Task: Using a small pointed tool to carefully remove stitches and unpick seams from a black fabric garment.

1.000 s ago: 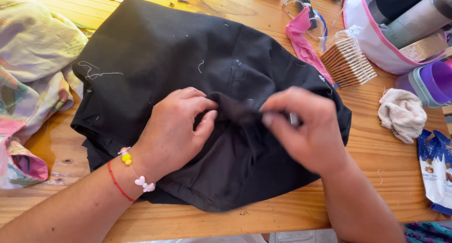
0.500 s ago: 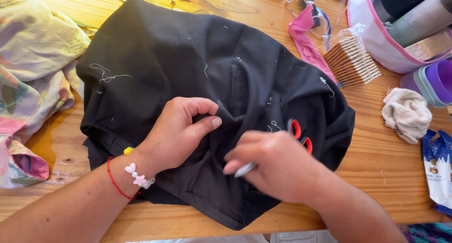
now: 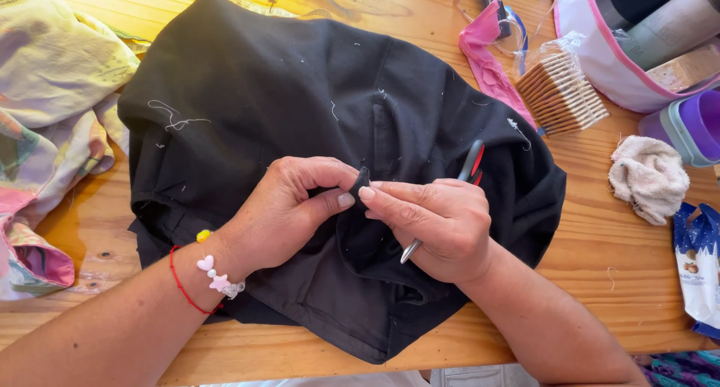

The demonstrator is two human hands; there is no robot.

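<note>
From the head camera, a black garment lies spread over the wooden worktop, flecked with loose white thread ends. The left hand pinches a small raised fold of the black cloth between thumb and fingers near the garment's middle. The right hand meets it fingertip to fingertip at that fold, closed around small scissors with red-and-black handles, whose metal tip pokes out below the palm. A pastel patterned fabric sits at the left edge; a pink cloth strip, a bagged stack of crackers and a crumpled beige rag lie to the right.
</note>
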